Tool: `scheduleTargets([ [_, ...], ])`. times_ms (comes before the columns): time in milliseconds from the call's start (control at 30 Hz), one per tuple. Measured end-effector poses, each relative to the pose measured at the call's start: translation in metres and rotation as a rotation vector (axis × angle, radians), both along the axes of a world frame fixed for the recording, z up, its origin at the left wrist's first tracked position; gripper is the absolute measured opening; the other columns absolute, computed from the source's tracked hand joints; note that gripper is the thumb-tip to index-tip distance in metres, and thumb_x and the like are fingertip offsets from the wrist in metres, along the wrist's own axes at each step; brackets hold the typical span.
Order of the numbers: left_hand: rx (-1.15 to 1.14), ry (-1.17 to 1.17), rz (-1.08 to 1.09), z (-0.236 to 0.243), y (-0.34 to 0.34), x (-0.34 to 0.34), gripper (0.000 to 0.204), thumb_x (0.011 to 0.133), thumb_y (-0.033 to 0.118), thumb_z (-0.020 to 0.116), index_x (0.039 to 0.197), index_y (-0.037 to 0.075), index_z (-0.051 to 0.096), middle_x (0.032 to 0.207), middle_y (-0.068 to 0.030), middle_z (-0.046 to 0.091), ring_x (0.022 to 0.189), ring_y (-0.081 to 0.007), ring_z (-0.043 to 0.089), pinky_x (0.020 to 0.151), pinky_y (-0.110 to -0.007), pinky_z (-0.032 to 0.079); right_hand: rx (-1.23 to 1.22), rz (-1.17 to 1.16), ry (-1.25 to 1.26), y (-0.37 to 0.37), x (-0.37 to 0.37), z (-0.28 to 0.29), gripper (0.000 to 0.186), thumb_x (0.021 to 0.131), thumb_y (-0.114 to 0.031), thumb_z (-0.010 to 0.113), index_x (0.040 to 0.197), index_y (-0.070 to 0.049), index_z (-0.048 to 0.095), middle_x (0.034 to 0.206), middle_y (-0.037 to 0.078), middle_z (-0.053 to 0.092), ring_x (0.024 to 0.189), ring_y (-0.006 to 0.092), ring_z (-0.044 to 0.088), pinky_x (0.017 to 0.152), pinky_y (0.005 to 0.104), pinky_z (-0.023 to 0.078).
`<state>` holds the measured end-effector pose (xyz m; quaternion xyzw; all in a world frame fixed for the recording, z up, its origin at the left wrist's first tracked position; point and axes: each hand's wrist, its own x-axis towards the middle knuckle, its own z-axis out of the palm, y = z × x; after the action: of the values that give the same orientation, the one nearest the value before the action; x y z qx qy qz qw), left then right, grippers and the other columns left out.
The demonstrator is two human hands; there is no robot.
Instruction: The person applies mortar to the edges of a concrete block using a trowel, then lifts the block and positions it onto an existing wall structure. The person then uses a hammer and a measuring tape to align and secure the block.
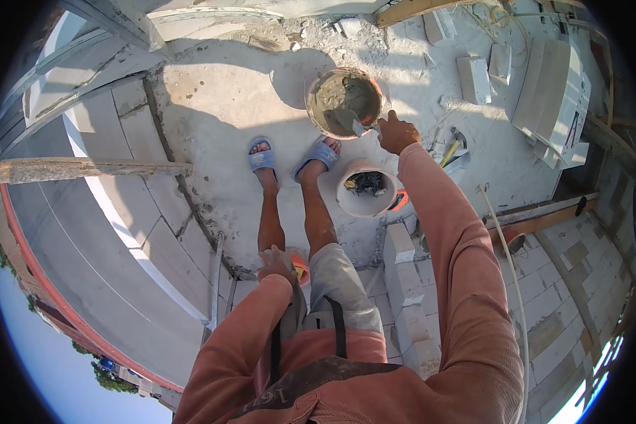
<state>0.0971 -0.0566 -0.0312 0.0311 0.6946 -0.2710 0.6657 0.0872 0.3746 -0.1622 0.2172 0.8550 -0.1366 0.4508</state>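
My right hand is closed round the handle of a trowel. The trowel's blade dips over the near right rim of a round bucket, into wet grey mortar. My left hand lies on my left knee with its fingers loosely extended, and I see nothing held in it. Just right of that hand an orange object shows partly behind my leg; its kind is unclear. A smaller white bucket with dark material inside stands between my right foot and right forearm.
A hammer with a yellow handle lies right of my wrist. Pale blocks and stacked boards stand at the far right. Block walls run left and near right. A wooden beam juts in from the left.
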Motion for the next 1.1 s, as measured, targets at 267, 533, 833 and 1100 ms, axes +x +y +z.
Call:
scheduleTargets([
  [267, -0.140, -0.076, -0.102, -0.005, -0.005, 0.013, 0.105, 0.084, 0.048, 0.073, 0.163, 0.025, 0.007, 0.164, -0.0204, 0.012, 0.125, -0.0459, 0.058, 0.096, -0.048, 0.056, 0.095, -0.141, 0.136, -0.063, -0.026, -0.093, 0.026, 0.093, -0.019, 0.056, 0.111, -0.009, 0.072, 0.118, 0.014, 0.068, 0.107, 0.0323, 0.070, 0.088, 0.0439, 0.057],
  [533, -0.107, -0.040, -0.169, -0.003, -0.004, 0.002, 0.103, 0.082, 0.046, 0.074, 0.161, 0.024, 0.013, 0.160, -0.0241, 0.022, 0.126, -0.0465, 0.057, 0.104, -0.048, 0.051, -0.112, -0.747, 0.162, -0.074, 0.009, -0.075, 0.039, 0.093, -0.040, 0.063, 0.122, -0.015, 0.071, 0.122, 0.017, 0.070, 0.111, 0.0390, 0.067, 0.095, 0.0441, 0.053],
  [833, 0.199, 0.072, -0.087, 0.025, 0.046, -0.071, 0.102, 0.086, 0.045, 0.071, 0.163, 0.023, 0.009, 0.164, -0.0208, 0.019, 0.126, -0.0473, 0.056, 0.102, -0.049, 0.051, -0.682, -1.322, 0.597, -0.048, 0.086, 0.067, 0.040, 0.094, -0.025, 0.065, 0.123, 0.001, 0.066, 0.095, 0.005, 0.068, 0.071, 0.0124, 0.057, 0.072, 0.0270, 0.049],
  [1100, 0.210, 0.049, -0.002, 0.030, 0.037, -0.095, 0.103, 0.082, 0.043, 0.075, 0.162, 0.025, 0.012, 0.156, -0.0176, 0.027, 0.129, -0.0466, 0.054, 0.106, -0.053, 0.047, -0.026, -0.466, 1.175, 0.067, -0.045, 0.314, 0.041, 0.094, -0.020, 0.067, 0.130, -0.003, 0.062, 0.105, 0.015, 0.066, 0.090, 0.0300, 0.065, 0.083, 0.0363, 0.052],
])
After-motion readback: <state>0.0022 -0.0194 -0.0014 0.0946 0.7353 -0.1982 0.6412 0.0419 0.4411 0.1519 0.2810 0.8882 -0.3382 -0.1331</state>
